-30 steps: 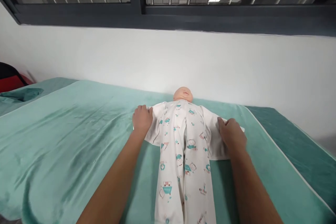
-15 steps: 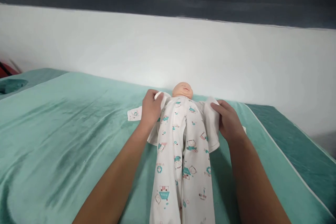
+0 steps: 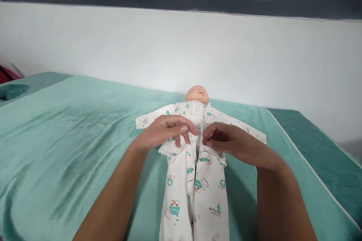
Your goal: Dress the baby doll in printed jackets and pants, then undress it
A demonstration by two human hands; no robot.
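A baby doll [image 3: 197, 93] lies on its back in a white printed baby top [image 3: 179, 109] and matching trousers [image 3: 181, 184]. The top's sleeves stretch out to both sides, and its front panels lie over the chest and the upper part of the trousers. Over the left front panel hovers my left hand [image 3: 166, 131], fingers loosely apart and holding nothing. My right hand [image 3: 232, 143] is curled at the right panel's inner edge, thumb and fingertips pinched together on the cloth. Both hands hide much of the top's middle.
A green plush blanket [image 3: 85, 135] with some wrinkles covers the bed. Behind the doll's head rises a white wall [image 3: 127, 49] below a dark window frame [image 3: 226, 0]. Something red [image 3: 7, 75] shows at the far left edge.
The top's front panels, held spread outward before, now lie inward over the doll's body. Both hands have moved to the middle, and my left hand has let go of the cloth.
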